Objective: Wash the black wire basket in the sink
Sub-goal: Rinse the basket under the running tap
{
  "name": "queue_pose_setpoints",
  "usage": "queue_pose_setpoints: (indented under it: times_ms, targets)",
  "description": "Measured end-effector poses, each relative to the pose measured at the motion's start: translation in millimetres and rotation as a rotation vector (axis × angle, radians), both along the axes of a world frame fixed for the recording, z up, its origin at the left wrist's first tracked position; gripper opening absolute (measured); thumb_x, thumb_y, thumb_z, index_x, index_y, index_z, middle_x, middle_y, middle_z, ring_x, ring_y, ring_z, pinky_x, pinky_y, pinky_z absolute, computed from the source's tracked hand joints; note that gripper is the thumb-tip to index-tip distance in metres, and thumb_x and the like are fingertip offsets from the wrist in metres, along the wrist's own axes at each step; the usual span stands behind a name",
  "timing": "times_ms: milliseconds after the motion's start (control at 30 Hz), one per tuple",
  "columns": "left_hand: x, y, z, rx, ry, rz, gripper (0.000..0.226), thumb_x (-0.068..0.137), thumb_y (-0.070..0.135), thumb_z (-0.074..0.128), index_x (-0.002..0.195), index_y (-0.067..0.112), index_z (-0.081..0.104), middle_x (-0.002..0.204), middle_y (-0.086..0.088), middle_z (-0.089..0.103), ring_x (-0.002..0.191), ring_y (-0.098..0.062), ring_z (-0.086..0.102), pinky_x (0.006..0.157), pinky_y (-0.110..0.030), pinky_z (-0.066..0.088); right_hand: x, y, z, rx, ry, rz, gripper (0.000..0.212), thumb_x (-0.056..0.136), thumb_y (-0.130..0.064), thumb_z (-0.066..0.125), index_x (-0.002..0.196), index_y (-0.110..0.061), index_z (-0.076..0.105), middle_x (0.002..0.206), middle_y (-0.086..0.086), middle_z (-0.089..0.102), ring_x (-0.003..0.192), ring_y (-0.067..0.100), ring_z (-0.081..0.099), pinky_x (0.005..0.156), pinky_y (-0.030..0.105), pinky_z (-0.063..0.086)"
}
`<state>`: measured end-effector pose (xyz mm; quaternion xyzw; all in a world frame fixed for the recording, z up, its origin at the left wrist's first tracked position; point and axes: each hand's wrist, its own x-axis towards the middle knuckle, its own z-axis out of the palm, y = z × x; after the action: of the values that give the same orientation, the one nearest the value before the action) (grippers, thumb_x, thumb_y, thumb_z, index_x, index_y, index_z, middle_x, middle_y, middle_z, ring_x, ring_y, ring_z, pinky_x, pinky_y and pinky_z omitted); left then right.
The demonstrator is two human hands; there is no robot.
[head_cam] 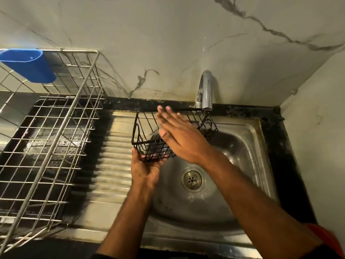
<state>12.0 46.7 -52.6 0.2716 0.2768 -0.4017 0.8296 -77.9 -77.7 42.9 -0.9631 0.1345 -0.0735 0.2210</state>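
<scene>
The black wire basket [143,128] hangs over the left side of the steel sink [242,146], its right end under the tap [206,90]. Water runs from the spout onto that end. My left hand [147,168] holds the basket from below at its near left corner, fingers curled up around the wires. My right hand [179,133] lies flat across the basket's top and inside, fingers straight and wet, pointing to the far left. The middle of the basket is hidden under that hand.
A large steel dish rack [56,137] stands on the left counter with a blue plastic cup [28,65] hung on its far rim. The ribbed drainboard [113,165] lies between rack and bowl. The drain [192,179] sits mid-bowl. Marble walls close the back and right.
</scene>
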Motion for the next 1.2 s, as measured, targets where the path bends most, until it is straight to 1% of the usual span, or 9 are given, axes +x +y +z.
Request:
queue_pose_setpoints:
  times_ms: [67, 167, 233, 367, 533, 667, 833, 1033, 1200]
  targets:
    - [1, 0, 13, 0.033, -0.014, 0.009, 0.056, 0.104, 0.051, 0.045, 0.136, 0.008, 0.061, 0.130, -0.027, 0.066, 0.127, -0.044, 0.059, 0.109, -0.067, 0.041, -6, -9, -3, 0.105, -0.066, 0.009, 0.056, 0.107, -0.045, 0.020, 0.158, -0.027, 0.008, 0.165, -0.010, 0.001, 0.152, 0.008, -0.001, 0.121, 0.030, -0.004]
    - [5, 5, 27, 0.150, -0.105, -0.007, 0.036, 0.105, 0.044, 0.047, 0.099, 0.013, 0.065, 0.074, -0.010, 0.076, 0.104, -0.034, 0.067, 0.110, -0.066, 0.037, -26, -43, -23, 0.352, -0.013, -0.262, 0.058, 0.104, -0.053, 0.019, 0.157, -0.039, 0.003, 0.166, -0.011, 0.004, 0.151, 0.015, 0.006, 0.123, 0.051, 0.011]
    - [6, 7, 34, 0.219, -0.181, -0.034, 0.034, 0.106, 0.042, 0.046, 0.090, 0.016, 0.062, 0.058, -0.002, 0.070, 0.092, -0.029, 0.067, 0.103, -0.064, 0.043, -38, -60, -28, 0.468, 0.108, -0.414, 0.060, 0.101, -0.062, 0.014, 0.156, -0.043, 0.005, 0.166, -0.008, 0.002, 0.153, 0.021, 0.006, 0.122, 0.057, 0.013]
    - [-8, -4, 39, 0.311, -0.275, -0.176, 0.044, 0.106, 0.047, 0.044, 0.101, 0.012, 0.070, 0.084, -0.009, 0.078, 0.089, -0.028, 0.071, 0.083, -0.050, 0.057, -23, -36, -4, 0.595, 0.053, -0.435, 0.057, 0.107, -0.049, 0.017, 0.158, -0.024, 0.019, 0.166, 0.003, 0.015, 0.151, 0.024, 0.018, 0.117, 0.039, 0.018]
    - [-27, -8, 40, 0.348, -0.219, -0.218, 0.061, 0.101, 0.052, 0.050, 0.134, 0.003, 0.063, 0.128, -0.025, 0.067, 0.115, -0.039, 0.067, 0.085, -0.050, 0.060, -4, -4, 3, 0.352, -0.131, -0.100, 0.057, 0.108, -0.044, 0.021, 0.159, -0.030, 0.001, 0.165, -0.012, -0.007, 0.151, 0.006, -0.008, 0.123, 0.033, 0.001]
    - [-21, -5, 52, 0.372, -0.217, -0.207, 0.048, 0.104, 0.049, 0.048, 0.106, 0.004, 0.065, 0.101, -0.021, 0.068, 0.092, -0.033, 0.066, 0.068, -0.047, 0.058, -28, -19, -16, 0.572, -0.198, -0.226, 0.052, 0.106, -0.049, 0.016, 0.157, -0.044, 0.005, 0.165, -0.018, -0.001, 0.152, 0.011, 0.004, 0.123, 0.050, 0.012]
    - [-23, -8, 59, 0.377, -0.104, -0.163, 0.047, 0.104, 0.047, 0.050, 0.069, 0.016, 0.054, 0.059, -0.001, 0.053, 0.062, -0.016, 0.052, 0.087, -0.052, 0.050, -44, -37, -21, 0.803, 0.168, -0.630, 0.058, 0.104, -0.058, 0.017, 0.155, -0.033, 0.028, 0.159, 0.011, 0.032, 0.145, 0.033, 0.032, 0.115, 0.053, 0.026]
    - [-30, -17, 70, 0.424, -0.090, -0.205, 0.048, 0.107, 0.044, 0.043, 0.070, 0.015, 0.047, 0.038, 0.002, 0.049, 0.029, -0.011, 0.053, 0.091, -0.061, 0.047, -19, -46, -14, 1.147, -0.453, -0.746, 0.033, 0.106, -0.027, 0.042, 0.119, -0.010, 0.067, 0.116, 0.007, 0.071, 0.105, 0.017, 0.064, 0.084, 0.029, 0.050]
    - [-31, -23, 76, 0.469, -0.203, -0.241, 0.047, 0.107, 0.044, 0.044, 0.073, 0.013, 0.054, 0.043, -0.001, 0.059, 0.037, -0.015, 0.063, 0.076, -0.048, 0.057, -12, -63, -10, 1.406, -0.473, -0.841, 0.022, 0.102, -0.011, 0.047, 0.106, -0.006, 0.068, 0.085, 0.005, 0.072, 0.076, 0.014, 0.066, 0.070, 0.026, 0.053]
